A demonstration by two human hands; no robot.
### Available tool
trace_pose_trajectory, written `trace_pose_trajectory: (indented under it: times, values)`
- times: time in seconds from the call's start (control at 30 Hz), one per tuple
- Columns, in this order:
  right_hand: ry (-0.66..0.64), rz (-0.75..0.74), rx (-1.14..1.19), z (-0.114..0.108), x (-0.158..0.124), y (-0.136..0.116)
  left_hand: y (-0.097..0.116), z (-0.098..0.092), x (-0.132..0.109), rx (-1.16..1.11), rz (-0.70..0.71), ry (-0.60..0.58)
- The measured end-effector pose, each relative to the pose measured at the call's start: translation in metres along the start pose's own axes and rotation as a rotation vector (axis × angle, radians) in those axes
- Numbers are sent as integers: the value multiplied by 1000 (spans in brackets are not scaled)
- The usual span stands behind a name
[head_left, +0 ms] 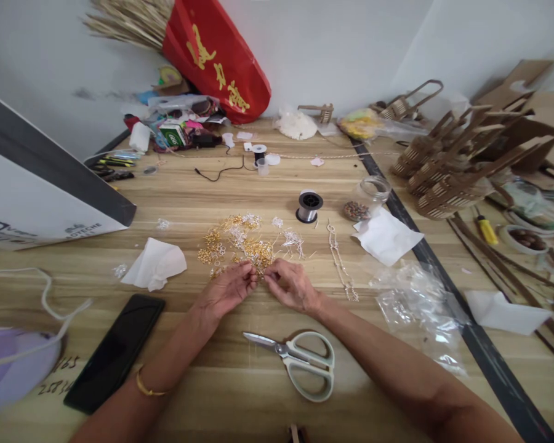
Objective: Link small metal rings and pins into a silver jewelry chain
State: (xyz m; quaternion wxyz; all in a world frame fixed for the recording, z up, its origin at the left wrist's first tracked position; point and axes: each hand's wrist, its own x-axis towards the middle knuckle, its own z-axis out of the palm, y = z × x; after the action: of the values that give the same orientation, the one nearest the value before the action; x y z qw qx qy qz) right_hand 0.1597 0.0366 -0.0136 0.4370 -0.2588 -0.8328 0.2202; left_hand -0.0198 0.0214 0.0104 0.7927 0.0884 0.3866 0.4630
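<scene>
Both hands are at the near edge of a pile of small gold and silver pieces [258, 248], mid-table. Left hand [231, 288]: fingers curled, thumb and fingertips drawn in toward the pile. Right hand [293, 286]: knuckles up, fingers bent, thumb and forefinger close together, tips just beside the left's. Looks like a pinch on both sides, but can't tell if either is closed on a piece; too small to make out.

Step in hand, my read: fingertip handling of single small pieces, both hands working at one spot. Next move calls for a light, precise pinch, with wrists steady on the table [203, 387] so the loose bits don't scatter.

Around them: scissors [284, 349] lie nearer the person, blades partly crossed, tip pointing left, untouched. A beaded chain [339, 261] lies stretched out right of the pile. Wire spool [309, 212] stands beyond the pile, to the right; glass jar [373, 192] with dark bits, farther right. White paper [154, 264] left of the pile, another white sheet [388, 237] right of the chain, clear bags [420, 301] near that. Phone [115, 354] lies beside the left forearm, screen dark.
</scene>
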Motion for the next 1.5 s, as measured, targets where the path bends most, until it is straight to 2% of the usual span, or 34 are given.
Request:
trace_pose_trajectory:
  times: [0.2,0.43,0.97,1.5]
  values:
    - [35,-35,12,-2,3,-7,-5,-1,4,-17,-12,6]
    - [66,36,78,-1,3,-9,-6,1,2,-16,-25,-8]
    - [36,84,94,-1,4,-11,-7,-4,5,29,-28,-65]
    - [35,90,105,-1,3,-9,-8,0,4,38,-26,-25]
